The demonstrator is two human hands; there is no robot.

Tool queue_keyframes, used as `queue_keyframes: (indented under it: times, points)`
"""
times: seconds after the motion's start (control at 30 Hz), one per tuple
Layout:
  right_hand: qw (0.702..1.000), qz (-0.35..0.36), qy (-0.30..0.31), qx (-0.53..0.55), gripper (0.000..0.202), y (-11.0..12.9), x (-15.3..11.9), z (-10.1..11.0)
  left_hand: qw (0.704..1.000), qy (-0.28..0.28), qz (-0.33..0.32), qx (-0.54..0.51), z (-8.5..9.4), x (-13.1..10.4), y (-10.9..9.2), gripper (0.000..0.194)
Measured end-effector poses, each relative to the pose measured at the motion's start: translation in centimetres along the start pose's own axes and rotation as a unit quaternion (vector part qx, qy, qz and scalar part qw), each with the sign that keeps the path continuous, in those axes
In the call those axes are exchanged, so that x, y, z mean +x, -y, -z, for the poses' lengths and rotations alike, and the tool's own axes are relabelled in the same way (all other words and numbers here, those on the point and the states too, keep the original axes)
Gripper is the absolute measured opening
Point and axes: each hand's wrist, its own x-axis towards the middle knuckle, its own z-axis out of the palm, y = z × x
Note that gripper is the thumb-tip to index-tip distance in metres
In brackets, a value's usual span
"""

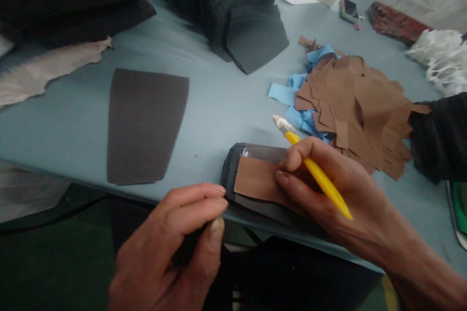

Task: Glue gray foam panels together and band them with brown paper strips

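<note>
Slippage looks the likeliest trouble: the flat, brown, rectangular piece of thin sheet material (255, 177) lies on a thick, dark stack of soft-looking layers (229, 170) at the near edge of the pale blue-grey, cloth-like surface (207, 107), so an uneven push could skew the piece or tip the stack off.

The right hand (339, 189) has its grip closed around a slim yellow-handled tool with a whitish, pointed tip (323, 180), while its thumb bears on the brown piece. Sharing those fingers between two jobs could let the tool roll. Its tip points away from the piece, just beside a loose heap of brown offcuts (365, 102) and bright blue strips (282, 92); a careless swing might smear them, if that whitish coating is wet, which I cannot tell.

The left hand (168, 252) is at the stack's left end, thumb slightly apart from the fingers with nothing visible between; whether the fingertips touch is unclear, so its steadying may be weak.

No brand, label or writing is legible, even on the small, dark-screened handheld device (350, 11).
</note>
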Motion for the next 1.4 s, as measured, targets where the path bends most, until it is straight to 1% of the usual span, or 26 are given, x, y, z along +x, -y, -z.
queue_keyframes:
  times: [0.1,0.17,0.23,0.37,0.47,0.57,0.67,0.9,1.1,1.4]
  points:
    - [1.0,0.003,0.002,-0.002,0.007,0.0,0.0,0.0,0.999,-0.019,0.04,-0.015,0.2,1.3,1.0,0.023]
    - [1.0,0.009,-0.002,-0.002,0.008,0.2,0.0,0.1,0.998,-0.008,0.055,-0.024,0.2,2.3,1.5,0.024]
    - [1.0,0.013,-0.006,0.001,0.01,0.3,0.1,0.1,0.999,0.016,0.034,-0.028,0.2,3.4,1.7,0.025]
    - [1.0,0.02,-0.009,0.001,0.011,0.4,0.3,0.1,0.996,0.072,-0.043,-0.009,-0.1,5.2,2.0,0.028]
    - [1.0,0.023,-0.01,-0.003,0.011,0.3,0.4,0.1,0.993,0.098,-0.069,-0.012,-0.4,6.1,2.3,0.032]
    - [1.0,0.012,-0.009,0.008,0.011,0.3,0.4,0.2,0.99,0.123,-0.068,-0.029,-0.6,6.5,2.6,0.038]
    - [1.0,0.001,-0.006,0.013,0.01,0.2,0.3,0.3,0.987,0.139,-0.067,-0.039,-0.8,6.7,2.8,0.036]
    - [1.0,-0.004,-0.007,0.012,0.01,0.4,0.5,0.5,0.987,0.142,-0.07,-0.04,-1.1,7.2,2.9,0.025]
    - [1.0,-0.026,-0.008,0.005,0.01,0.5,0.5,0.5,0.985,0.144,-0.081,-0.048,-1.5,7.3,3.0,0.027]
    - [0.999,-0.039,-0.014,0.023,0.011,0.6,0.7,0.5,0.984,0.156,-0.074,-0.039,-1.7,7.5,3.1,0.025]
